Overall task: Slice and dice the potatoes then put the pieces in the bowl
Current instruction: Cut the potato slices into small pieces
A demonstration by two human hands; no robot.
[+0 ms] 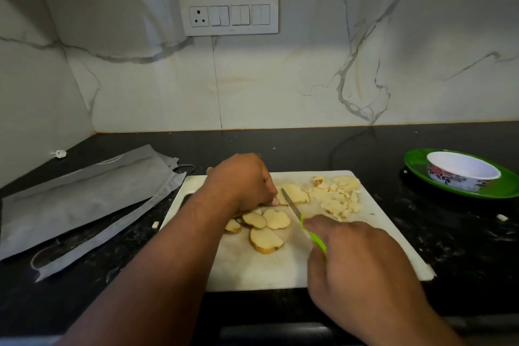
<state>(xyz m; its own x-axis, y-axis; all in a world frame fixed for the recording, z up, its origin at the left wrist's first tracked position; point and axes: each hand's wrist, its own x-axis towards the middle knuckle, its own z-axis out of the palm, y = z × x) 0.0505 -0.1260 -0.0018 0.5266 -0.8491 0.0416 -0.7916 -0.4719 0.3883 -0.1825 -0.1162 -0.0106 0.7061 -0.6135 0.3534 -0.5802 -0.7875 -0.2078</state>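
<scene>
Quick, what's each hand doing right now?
Left hand: fingers curled, holding down a potato slice.
Right hand: gripping the green-handled knife.

- The scene is dim overall; the brightest patch lies on the marble wall (280,87) low and centre, fading to grey towards the top corners.
- The black counter (421,233) stays dark, with faint reflections near the wall.
- The white cutting board (252,270) looks washed out.
- Wide-angle distortion bends the counter edge and stretches the forearms at the bottom.
- Detail is soft throughout, slightly smeared.
</scene>
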